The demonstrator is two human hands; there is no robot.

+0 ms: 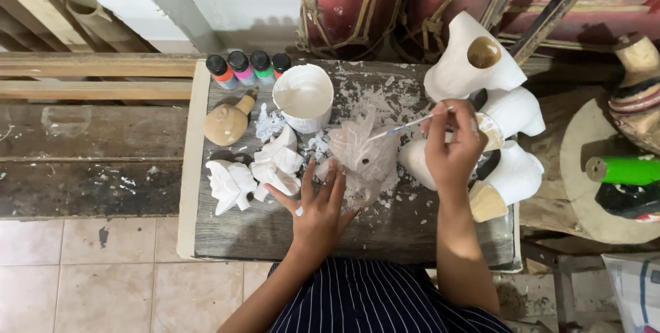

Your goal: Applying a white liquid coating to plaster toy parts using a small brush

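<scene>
Along the far left corner of the table (227,233) stand four small paint bottles (249,70) in a row, black-capped, their bodies orange-red, pink, green and red. Just in front of them lies one bare wooden figure (227,123), rounded with a narrow neck, unpainted. Nearer the front edge on that side sit three small white-painted carvings (232,185), huddled together and touching one another. Behind these, near the far edge, stands one white cup of paint (304,97), nearly full, with white splashes and flakes across the boards around it. In the middle of the table lies one small figure wrapped in clear plastic (362,153), smeared white. The left hand (317,206) rests flat on the table with its fingers spread open, the tips touching the near side of that wrapped figure and gripping nothing. To the right of it, the right hand (450,151) is raised over the table, its fingers pinched closed on one thin paintbrush (405,127), whose tip points left toward the plastic bundle. By the table's right edge are three large white-painted wooden pieces (473,58), stacked from far to near; the farthest shows a round hollow opening, the nearest a bare wooden end. Beyond the right edge lies one green cylinder (624,169) on a round wooden board.
</scene>
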